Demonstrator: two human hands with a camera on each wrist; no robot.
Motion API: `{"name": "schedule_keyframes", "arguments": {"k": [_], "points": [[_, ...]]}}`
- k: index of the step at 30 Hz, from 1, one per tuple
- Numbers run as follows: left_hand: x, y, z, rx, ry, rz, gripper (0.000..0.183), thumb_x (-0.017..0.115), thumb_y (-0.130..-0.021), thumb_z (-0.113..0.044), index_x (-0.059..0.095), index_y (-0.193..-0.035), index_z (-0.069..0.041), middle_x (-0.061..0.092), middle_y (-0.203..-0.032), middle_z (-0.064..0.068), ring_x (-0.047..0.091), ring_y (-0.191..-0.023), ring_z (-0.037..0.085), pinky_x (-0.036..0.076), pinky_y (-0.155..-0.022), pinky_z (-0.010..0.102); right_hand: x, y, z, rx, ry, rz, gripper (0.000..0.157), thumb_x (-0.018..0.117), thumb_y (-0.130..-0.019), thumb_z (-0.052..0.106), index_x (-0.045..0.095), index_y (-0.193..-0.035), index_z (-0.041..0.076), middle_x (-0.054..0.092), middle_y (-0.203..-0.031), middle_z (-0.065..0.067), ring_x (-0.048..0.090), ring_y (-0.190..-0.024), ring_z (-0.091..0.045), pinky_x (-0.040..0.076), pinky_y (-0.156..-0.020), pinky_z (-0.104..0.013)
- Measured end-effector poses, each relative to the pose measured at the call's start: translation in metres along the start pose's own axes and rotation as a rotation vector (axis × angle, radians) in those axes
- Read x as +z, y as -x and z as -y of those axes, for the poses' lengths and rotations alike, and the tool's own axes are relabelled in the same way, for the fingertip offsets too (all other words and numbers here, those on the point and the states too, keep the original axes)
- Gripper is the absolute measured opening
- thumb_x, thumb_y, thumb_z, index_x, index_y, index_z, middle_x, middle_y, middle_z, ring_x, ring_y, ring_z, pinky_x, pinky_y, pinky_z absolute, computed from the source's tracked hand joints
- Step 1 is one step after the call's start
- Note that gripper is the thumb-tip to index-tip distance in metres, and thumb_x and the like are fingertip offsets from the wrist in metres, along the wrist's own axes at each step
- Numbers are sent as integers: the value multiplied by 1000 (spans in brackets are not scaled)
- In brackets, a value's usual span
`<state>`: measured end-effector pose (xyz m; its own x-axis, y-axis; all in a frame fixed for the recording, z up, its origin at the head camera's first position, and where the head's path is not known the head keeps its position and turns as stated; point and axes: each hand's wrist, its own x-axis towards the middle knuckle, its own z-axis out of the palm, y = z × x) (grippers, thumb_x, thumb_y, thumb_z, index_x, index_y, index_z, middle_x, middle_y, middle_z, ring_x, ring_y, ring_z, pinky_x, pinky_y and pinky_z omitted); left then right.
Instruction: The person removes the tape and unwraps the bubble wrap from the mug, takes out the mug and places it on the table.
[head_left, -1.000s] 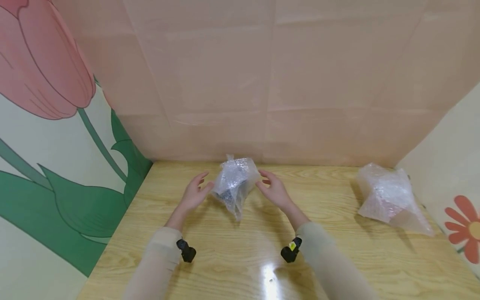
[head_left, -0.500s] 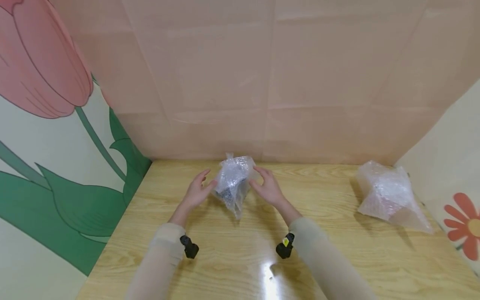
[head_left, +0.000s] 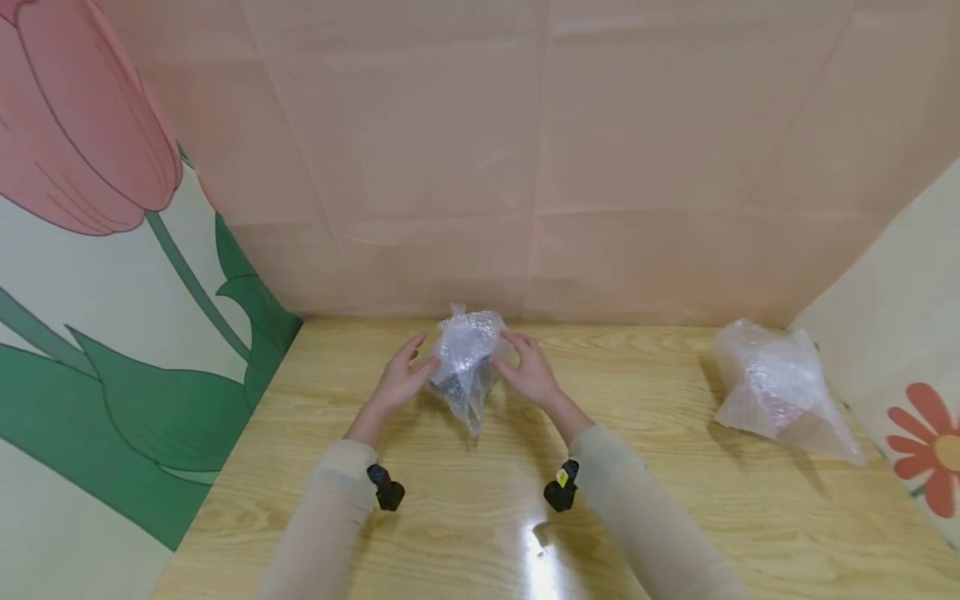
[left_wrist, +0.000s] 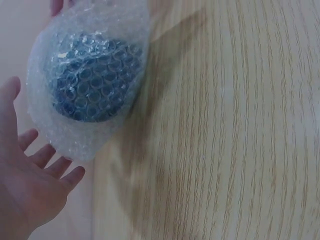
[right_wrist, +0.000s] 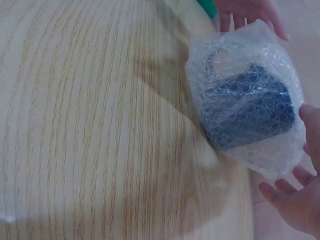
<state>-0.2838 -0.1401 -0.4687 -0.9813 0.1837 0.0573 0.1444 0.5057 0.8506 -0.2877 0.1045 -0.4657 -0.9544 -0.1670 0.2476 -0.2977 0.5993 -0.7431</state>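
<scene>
The bubble-wrapped bundle (head_left: 465,362) stands at the back of the desk (head_left: 480,517), dead between the two hands, tail pointing toward the person. Left hand (head_left: 399,383) and right hand (head_left: 528,375) flank it equally close, each grip spread-fingered, clasping nothing.

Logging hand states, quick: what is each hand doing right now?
Left hand: open, fingers straight, touching the bubble-wrapped bundle.
Right hand: open, fingers relaxed against the bundle's other side.

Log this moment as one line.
left hand: open, touching bundle | right hand: open, touching bundle | bundle: on table | second bundle: right, untouched
</scene>
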Motion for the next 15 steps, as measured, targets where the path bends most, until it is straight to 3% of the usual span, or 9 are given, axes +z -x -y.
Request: {"name": "schedule_keyframes", "arguments": {"k": [5,15], "points": [[5,-1,-1,2,8,-7,65,53,-91,-40,30,-143,-9,34,-145,13,37,-129,35,35,-103,47,1,1,1,8,8,9,55,62,-87,26,45,-133,2,43,-134,-23,39,-125,-38,31,-105,-51],[11,-1,-4,-19,-15,-22,60,58,-88,-39,40,-138,-12,43,-139,14,40,-128,32,32,-106,46,2,2,-1,3,24,-7,50,64,-84,24,51,-127,2,49,-124,-23,46,-116,-36,38,-98,-50]]}}
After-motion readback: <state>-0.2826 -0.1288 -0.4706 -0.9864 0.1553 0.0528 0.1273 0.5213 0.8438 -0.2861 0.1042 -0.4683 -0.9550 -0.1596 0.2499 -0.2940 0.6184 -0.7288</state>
